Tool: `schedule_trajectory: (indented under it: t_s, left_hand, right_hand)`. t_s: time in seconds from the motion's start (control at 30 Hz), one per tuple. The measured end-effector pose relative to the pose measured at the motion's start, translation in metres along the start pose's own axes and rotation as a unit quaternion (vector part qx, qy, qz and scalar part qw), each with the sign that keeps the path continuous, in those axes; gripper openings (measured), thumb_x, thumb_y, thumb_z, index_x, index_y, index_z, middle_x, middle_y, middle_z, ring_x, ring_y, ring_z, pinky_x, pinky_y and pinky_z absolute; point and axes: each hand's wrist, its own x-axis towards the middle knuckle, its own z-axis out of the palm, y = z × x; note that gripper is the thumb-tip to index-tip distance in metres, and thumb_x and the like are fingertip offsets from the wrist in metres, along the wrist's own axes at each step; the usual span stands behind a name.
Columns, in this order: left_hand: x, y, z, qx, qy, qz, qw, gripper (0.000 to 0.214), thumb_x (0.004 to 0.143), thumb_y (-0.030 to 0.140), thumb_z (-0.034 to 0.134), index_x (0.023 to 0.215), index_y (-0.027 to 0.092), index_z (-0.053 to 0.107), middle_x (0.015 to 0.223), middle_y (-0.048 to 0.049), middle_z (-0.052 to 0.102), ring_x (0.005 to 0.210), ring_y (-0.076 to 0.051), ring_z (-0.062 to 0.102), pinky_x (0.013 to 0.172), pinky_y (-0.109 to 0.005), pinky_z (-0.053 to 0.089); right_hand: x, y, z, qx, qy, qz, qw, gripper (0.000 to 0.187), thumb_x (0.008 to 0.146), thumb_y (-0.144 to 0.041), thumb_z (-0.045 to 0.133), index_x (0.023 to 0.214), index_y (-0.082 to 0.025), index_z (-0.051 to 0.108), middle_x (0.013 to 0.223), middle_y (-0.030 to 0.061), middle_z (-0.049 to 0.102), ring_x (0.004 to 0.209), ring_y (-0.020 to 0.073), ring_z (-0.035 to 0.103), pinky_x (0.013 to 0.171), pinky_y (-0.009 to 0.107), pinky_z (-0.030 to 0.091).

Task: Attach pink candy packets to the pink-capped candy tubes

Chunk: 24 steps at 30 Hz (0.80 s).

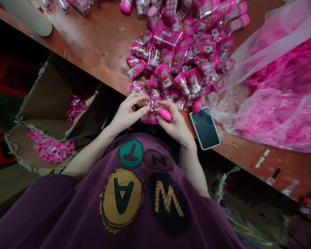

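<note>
Pink packet (pixel 150 117), pinched by left-hand grip (pixel 128 112) and right-hand grip (pixel 176 122) beside the phone (pixel 205 128), could drop off the surface (pixel 98 41) if either hold loosens.

Glossy plastic packets (pixel 164 74), rough cardboard box (pixel 54 90)

Dim overall — pale glare on tabletop (pixel 93 45) — left edge shadowed, margins stretched.
</note>
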Motion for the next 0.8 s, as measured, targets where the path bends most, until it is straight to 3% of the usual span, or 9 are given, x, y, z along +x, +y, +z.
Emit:
schedule_trajectory:
  t_s: [0.07,0.1,0.13,0.2,0.27,0.37,0.5,0.67,0.8]
  left_hand:
    - [0.001,0.006,-0.006,0.054,-0.116,0.038,0.991,0.011,0.079,0.023,0.085,0.091,0.024,0.084,0.104,-0.0042,0.076,0.102,-0.021,0.066,0.097,-0.034,0.051]
    - [0.000,0.008,-0.007,0.062,-0.151,0.041,0.986,0.004,0.080,0.021,0.085,0.080,0.024,0.082,0.092,-0.0033,0.075,0.098,-0.021,0.066,0.095,-0.034,0.051]
    - [-0.001,0.010,-0.007,0.055,-0.166,0.031,0.984,0.012,0.081,0.021,0.084,0.070,0.022,0.078,0.082,-0.0025,0.072,0.091,-0.020,0.065,0.091,-0.033,0.050]
    - [-0.005,0.012,0.001,-0.007,-0.118,-0.024,0.993,0.024,0.085,0.024,0.081,0.063,0.020,0.073,0.072,-0.0013,0.066,0.077,-0.016,0.061,0.080,-0.030,0.049]
    - [-0.009,0.013,0.013,-0.120,-0.009,-0.102,0.988,0.025,0.088,0.030,0.081,0.067,0.019,0.072,0.073,-0.0003,0.067,0.071,-0.013,0.059,0.074,-0.028,0.048]
    - [-0.012,0.015,0.032,-0.278,0.088,-0.197,0.936,0.026,0.088,0.036,0.083,0.073,0.018,0.071,0.074,0.0012,0.067,0.067,-0.009,0.057,0.066,-0.024,0.045]
    - [-0.012,0.015,0.038,-0.346,0.065,-0.245,0.904,0.027,0.089,0.037,0.083,0.076,0.017,0.070,0.073,0.0007,0.064,0.065,-0.008,0.055,0.059,-0.022,0.041]
    - [-0.011,0.003,0.023,-0.289,0.000,-0.210,0.934,0.030,0.082,0.034,0.089,0.066,0.014,0.072,0.063,0.0004,0.060,0.060,-0.007,0.051,0.059,-0.022,0.039]
    - [-0.012,-0.003,0.026,-0.299,0.012,-0.196,0.934,0.039,0.070,0.040,0.098,0.061,0.013,0.071,0.058,0.0008,0.058,0.056,-0.006,0.048,0.055,-0.023,0.035]
  right_hand:
    - [0.002,-0.003,-0.012,-0.022,-0.091,-0.020,0.995,0.049,0.093,-0.026,0.065,0.142,-0.029,0.061,0.123,0.0031,0.072,0.102,0.0211,0.071,0.095,0.038,0.058]
    - [0.003,-0.005,-0.015,-0.019,-0.101,-0.021,0.994,0.048,0.093,-0.028,0.066,0.141,-0.029,0.062,0.122,0.0028,0.073,0.102,0.0213,0.071,0.095,0.039,0.059]
    - [0.005,-0.005,-0.016,-0.004,-0.082,-0.017,0.996,0.044,0.094,-0.031,0.068,0.138,-0.029,0.063,0.120,0.0028,0.074,0.103,0.0214,0.071,0.095,0.038,0.059]
    - [0.007,-0.004,-0.011,0.056,0.018,0.010,0.998,0.037,0.092,-0.040,0.074,0.126,-0.028,0.067,0.114,0.0024,0.073,0.103,0.0206,0.070,0.094,0.037,0.059]
    - [0.008,-0.002,0.002,0.139,0.116,0.050,0.982,0.035,0.087,-0.047,0.081,0.113,-0.027,0.068,0.104,0.0008,0.071,0.092,0.0176,0.069,0.086,0.033,0.059]
    - [0.007,0.001,0.028,0.233,0.140,0.118,0.955,0.043,0.076,-0.052,0.090,0.098,-0.024,0.065,0.083,-0.0034,0.064,0.069,0.0124,0.059,0.066,0.028,0.053]
    - [0.008,0.003,0.045,0.302,0.173,0.164,0.923,0.045,0.076,-0.056,0.087,0.093,-0.024,0.062,0.061,-0.0100,0.048,0.053,0.0086,0.042,0.052,0.025,0.039]
    - [0.010,0.008,0.033,0.291,0.164,0.131,0.933,0.049,0.076,-0.053,0.089,0.109,-0.025,0.067,0.067,-0.0088,0.052,0.053,0.0085,0.044,0.051,0.026,0.038]
    - [0.008,0.014,0.038,0.283,0.194,0.106,0.933,0.051,0.079,-0.057,0.087,0.113,-0.028,0.062,0.072,-0.0082,0.052,0.052,0.0082,0.045,0.048,0.024,0.039]
